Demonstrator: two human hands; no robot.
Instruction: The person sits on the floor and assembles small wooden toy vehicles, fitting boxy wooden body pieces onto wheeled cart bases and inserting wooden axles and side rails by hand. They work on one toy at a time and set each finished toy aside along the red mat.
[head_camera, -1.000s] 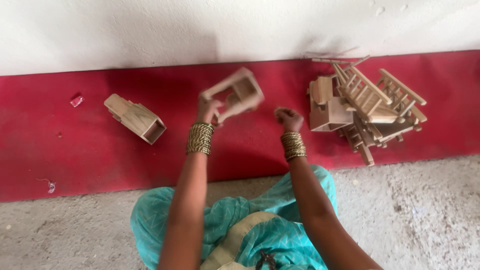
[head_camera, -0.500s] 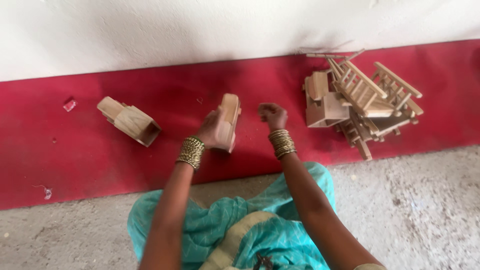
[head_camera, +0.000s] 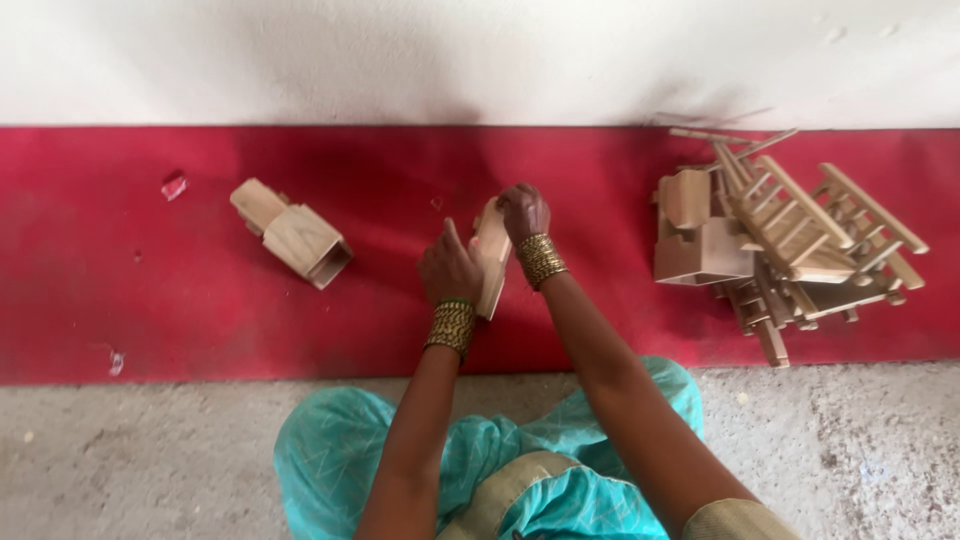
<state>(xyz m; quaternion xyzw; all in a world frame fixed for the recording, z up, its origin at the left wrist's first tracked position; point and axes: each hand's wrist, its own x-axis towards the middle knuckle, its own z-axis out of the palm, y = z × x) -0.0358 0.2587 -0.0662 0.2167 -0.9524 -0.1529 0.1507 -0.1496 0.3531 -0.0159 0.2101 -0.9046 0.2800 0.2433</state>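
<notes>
Wooden box (head_camera: 295, 238), wooden-frame pile (head_camera: 790, 240)

A white wall (head_camera: 480, 55) runs across the top, plain and faintly marked. Below it lies a broad red band (head_camera: 150, 300), scuffed and dusty, with 2 small scraps on it. Nearest the camera is a rough grey concrete floor (head_camera: 140, 460), speckled, in soft even light.

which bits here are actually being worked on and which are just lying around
In hand:
- wooden piece, held by left hand and right hand

Lying about:
- small wooden box, to the left
- pile of wooden parts, to the right
- red scrap
</notes>
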